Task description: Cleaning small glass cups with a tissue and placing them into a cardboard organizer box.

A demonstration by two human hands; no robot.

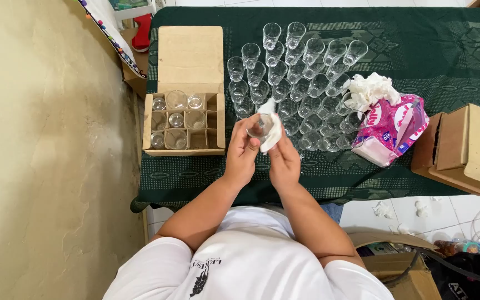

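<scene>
While wiped, glass [260, 126] btwn both hands [262, 153].

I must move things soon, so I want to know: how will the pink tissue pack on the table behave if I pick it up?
The pink tissue pack looks like soft plastic film, creased and torn open, so it would probably sag and crumple in a grip. It likely weighs little for its size. The loose white tissues bunched at its top could fall out if it is tilted.

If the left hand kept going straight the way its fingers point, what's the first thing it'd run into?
Apart from the glass the left hand holds, probably the nearest standing glasses up the table; height over them is unclear.
</scene>
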